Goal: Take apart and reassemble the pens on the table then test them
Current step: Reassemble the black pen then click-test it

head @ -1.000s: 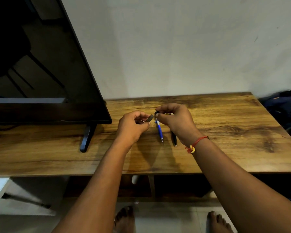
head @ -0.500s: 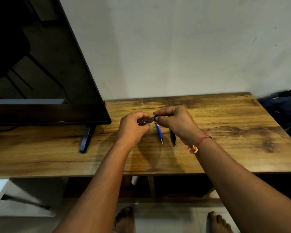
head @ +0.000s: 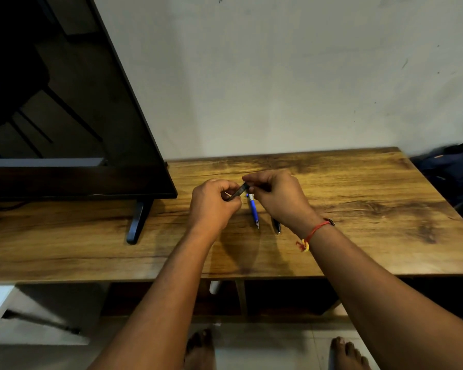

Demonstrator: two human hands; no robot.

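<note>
Hands first: in the head view your left hand (head: 214, 201) and your right hand (head: 275, 198) meet just above the middle of the brown wood-grain table (head: 358, 204). Between them runs a short dark grey pen barrel (head: 238, 191), tilted, with its upper end toward the right hand and its lower end inside the left. The fingers of your left hand are curled round the lower end. The thumb and forefinger of your right hand pinch the upper end. Whether the barrel is one piece or two pieces joined is too small to tell.

Below the gap between your hands, a blue pen with a white collar and a metal tip (head: 254, 212) lies flat on the table, with its tip pointing toward you. Just beside it on the right lies a black pen with a shiny tip (head: 276, 226), mostly hidden beneath your right hand and roughly parallel to the blue one. The two are near each other but apart.

A red thread bracelet with a yellow knot (head: 314, 232) circles your right wrist. On the left part of the table stands a large black flat-screen television (head: 64, 116) with a dark screen, and its black foot (head: 137, 222) rests on the wood. Behind the table is a pale, scuffed wall (head: 278, 76). Past the table's right edge lies a dark blue bag (head: 455, 172). Below the front edge, your two bare feet (head: 198, 351) stand on the pale floor.
</note>
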